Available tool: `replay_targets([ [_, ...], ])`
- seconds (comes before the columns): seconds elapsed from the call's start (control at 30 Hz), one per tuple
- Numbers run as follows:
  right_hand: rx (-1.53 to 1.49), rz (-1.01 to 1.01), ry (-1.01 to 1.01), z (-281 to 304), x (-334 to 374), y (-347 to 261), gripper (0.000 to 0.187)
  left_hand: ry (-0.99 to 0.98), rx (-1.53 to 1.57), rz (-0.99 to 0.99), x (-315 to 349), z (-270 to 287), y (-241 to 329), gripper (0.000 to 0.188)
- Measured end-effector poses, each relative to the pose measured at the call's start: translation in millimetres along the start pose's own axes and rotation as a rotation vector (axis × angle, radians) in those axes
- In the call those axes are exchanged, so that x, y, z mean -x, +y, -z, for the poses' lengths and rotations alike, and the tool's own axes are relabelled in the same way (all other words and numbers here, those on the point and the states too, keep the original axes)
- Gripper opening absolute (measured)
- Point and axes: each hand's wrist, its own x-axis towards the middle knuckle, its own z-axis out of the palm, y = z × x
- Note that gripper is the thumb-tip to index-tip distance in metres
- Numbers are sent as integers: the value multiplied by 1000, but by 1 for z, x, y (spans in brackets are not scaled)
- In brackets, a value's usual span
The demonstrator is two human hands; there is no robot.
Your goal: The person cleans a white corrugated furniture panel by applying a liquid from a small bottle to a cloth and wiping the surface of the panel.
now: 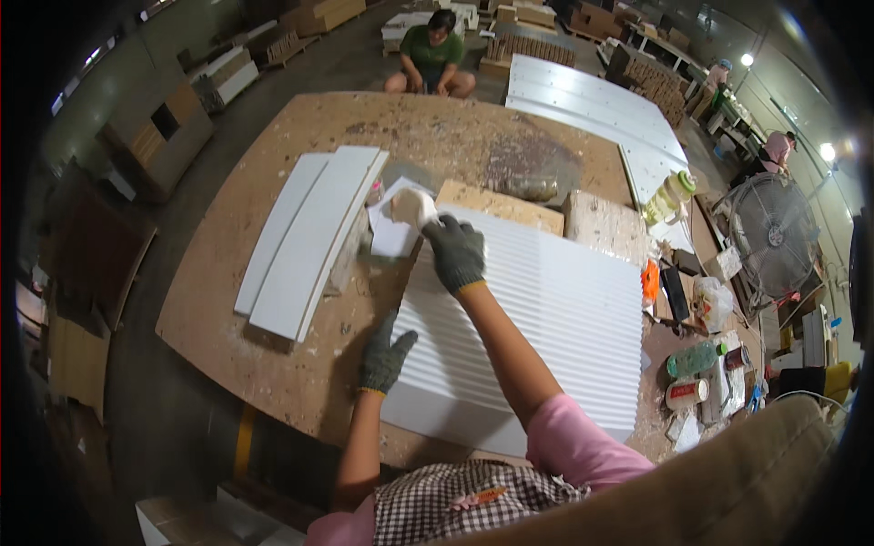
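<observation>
A white ribbed rectangular panel point(546, 328) lies across the centre of the frame on the speckled brown wooden worktop point(273, 318). At its upper left corner the gloved right hand point(455, 253) has its grip closed around a small pale pad point(411, 206), pressed at the panel's edge. The gloved left hand point(384, 357) lies flat, fingers spread, on the panel's left edge. Left of it rest two long white curved boards point(305, 238), with bare worktop between. Bottles and tins point(696, 373) crowd the right edge.

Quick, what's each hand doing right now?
Left hand: open, gloved, resting flat on the ribbed white panel at its near-left edge.
Right hand: closed around a pale pad at the panel's far corner.
</observation>
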Motion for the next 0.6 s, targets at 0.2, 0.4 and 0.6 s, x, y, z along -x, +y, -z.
replay_targets([
  [0.2, 72, -124, -68, 79, 134, 172, 47, 29, -36, 28, 6, 7, -5, 70],
  [0.4, 466, -847, -342, 231, 218, 327, 33, -7, -145, 101, 1, 1, 3, 74],
  [0.6, 806, -133, -217, 216, 87, 244, 28, -51, -136, 120, -5, -1, 15, 76],
])
